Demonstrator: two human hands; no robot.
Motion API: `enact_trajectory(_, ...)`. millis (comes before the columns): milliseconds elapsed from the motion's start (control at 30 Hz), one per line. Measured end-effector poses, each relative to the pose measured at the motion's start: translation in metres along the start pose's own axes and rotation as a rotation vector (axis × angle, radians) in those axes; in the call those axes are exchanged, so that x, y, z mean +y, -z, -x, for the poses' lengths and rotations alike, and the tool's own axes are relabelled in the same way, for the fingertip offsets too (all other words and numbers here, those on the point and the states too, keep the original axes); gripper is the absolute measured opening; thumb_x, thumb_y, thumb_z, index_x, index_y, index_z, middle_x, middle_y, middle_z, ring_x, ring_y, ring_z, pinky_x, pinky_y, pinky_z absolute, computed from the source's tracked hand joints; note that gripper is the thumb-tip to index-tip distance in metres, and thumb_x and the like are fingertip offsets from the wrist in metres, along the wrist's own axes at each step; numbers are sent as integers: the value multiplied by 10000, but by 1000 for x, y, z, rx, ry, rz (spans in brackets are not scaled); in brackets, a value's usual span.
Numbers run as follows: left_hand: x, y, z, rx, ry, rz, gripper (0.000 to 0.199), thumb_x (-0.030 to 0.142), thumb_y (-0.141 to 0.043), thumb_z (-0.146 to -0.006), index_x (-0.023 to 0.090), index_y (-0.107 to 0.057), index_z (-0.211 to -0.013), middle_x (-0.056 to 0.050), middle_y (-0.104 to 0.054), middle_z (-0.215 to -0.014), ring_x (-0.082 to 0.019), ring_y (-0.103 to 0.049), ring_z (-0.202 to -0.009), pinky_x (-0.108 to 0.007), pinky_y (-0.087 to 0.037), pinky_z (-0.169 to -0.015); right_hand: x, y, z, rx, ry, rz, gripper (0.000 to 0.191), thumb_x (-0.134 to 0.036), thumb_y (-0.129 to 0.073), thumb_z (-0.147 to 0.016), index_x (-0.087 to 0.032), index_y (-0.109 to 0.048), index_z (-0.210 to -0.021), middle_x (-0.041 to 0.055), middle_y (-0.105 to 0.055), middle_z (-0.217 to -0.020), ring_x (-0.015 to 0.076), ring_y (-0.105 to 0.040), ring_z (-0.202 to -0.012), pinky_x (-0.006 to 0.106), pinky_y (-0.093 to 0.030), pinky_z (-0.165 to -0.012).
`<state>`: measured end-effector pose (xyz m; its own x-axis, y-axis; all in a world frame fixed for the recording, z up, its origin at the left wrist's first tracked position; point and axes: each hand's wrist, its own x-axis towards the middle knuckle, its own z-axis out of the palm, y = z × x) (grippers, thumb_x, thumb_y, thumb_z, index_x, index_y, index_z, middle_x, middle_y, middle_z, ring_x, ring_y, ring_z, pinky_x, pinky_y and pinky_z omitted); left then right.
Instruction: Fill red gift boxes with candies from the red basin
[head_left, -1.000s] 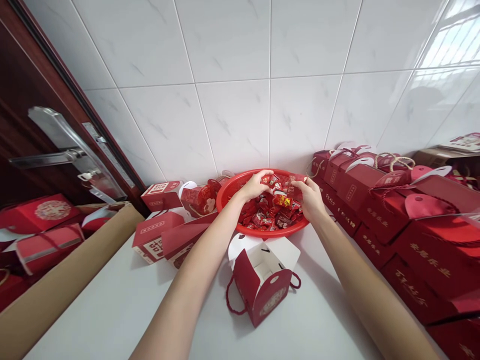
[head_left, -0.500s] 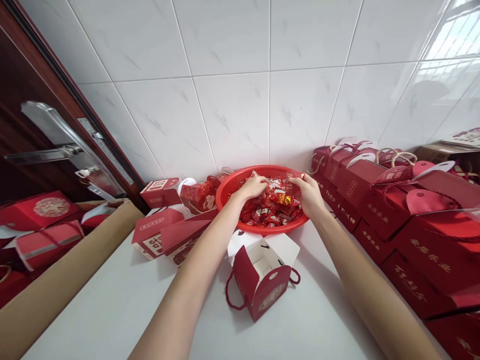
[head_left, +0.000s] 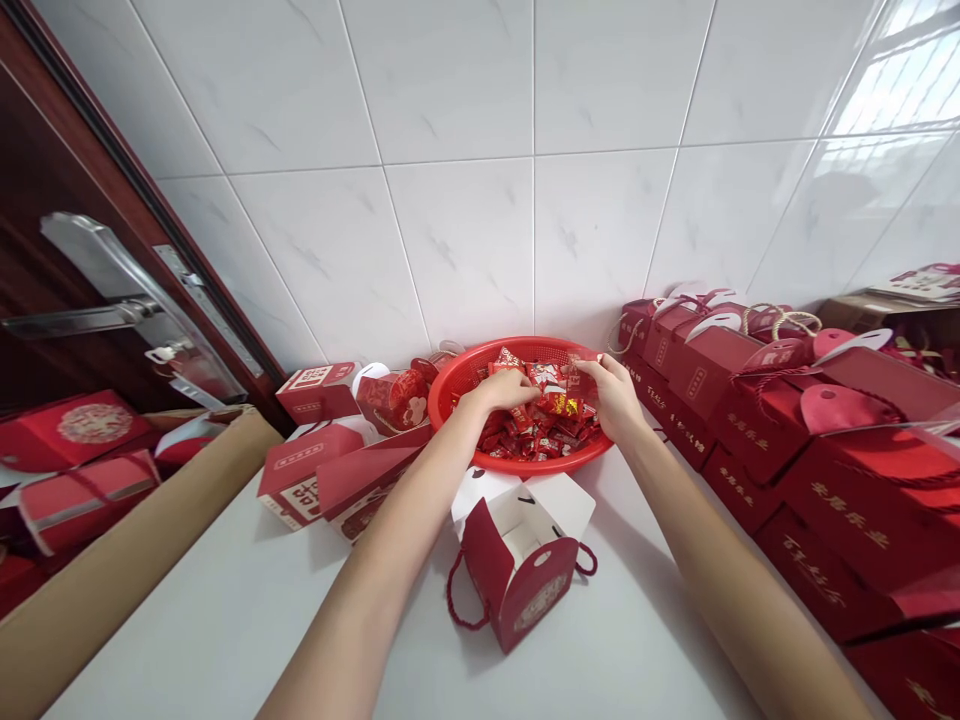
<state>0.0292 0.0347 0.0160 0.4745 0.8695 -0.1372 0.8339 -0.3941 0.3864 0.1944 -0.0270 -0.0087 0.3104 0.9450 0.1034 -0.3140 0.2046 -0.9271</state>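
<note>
A red plastic basket (head_left: 559, 463) full of wrapped candies (head_left: 536, 437) stands against the wall. My left hand (head_left: 506, 388) reaches over its left side, fingers curled down among the wrappers; what they pinch is hidden. At the basket's right rim, my right hand (head_left: 615, 393) is closed on a partly see-through red candy packet (head_left: 580, 380), held between thumb and fingers above the pile. In front of the basket, between my forearms, sits a dark red gift box (head_left: 517, 575), its white-lined flaps open and a red cord handle on each side. The inside that shows is white.
More red gift boxes (head_left: 311, 470) stand left of the basket. Stacked red boxes (head_left: 806, 500) with cord handles line the right side. At left, a cardboard carton (head_left: 142, 520) holds further red boxes beside a door handle (head_left: 97, 315). White wall tiles (head_left: 465, 240) rise behind the table.
The view has shifted slightly. My left hand's fingers have moved a little within the candies, while my right hand still holds the red packet at the basket's right rim. The open box stays put.
</note>
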Motion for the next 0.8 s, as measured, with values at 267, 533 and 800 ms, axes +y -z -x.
enact_trajectory(267, 3, -4, 1, -218, -35, -46, 383, 310, -858, -493, 197, -751, -843, -21, -718, -848, -232, -654, -843, -266, -462, -679, 1, -1, 1, -5, 21, -14, 268, -335, -742, -591, -219, -559, -749, -27, -668, -740, 159, -666, -714, 265, -553, -650)
enact_trajectory(533, 2, 2, 0, -32, -145, 322, 252, 149, -770, -538, 170, -751, -789, 27, -637, -664, -179, -603, -714, -269, -446, -662, 0, -1, 0, -11, 8, 13, 250, -339, -715, -590, -227, -547, -738, -32, -653, -736, 163, -650, -725, 263, -534, -651)
enact_trajectory(800, 6, 4, 6, 69, -343, 837, 320, 360, -854, -578, 149, -728, -784, -35, -711, -828, -189, -628, -838, -339, -466, -838, 1, -1, 1, -25, -4, 89, 286, -360, -747, -609, -228, -527, -735, -28, -642, -721, 162, -637, -704, 280, -523, -644)
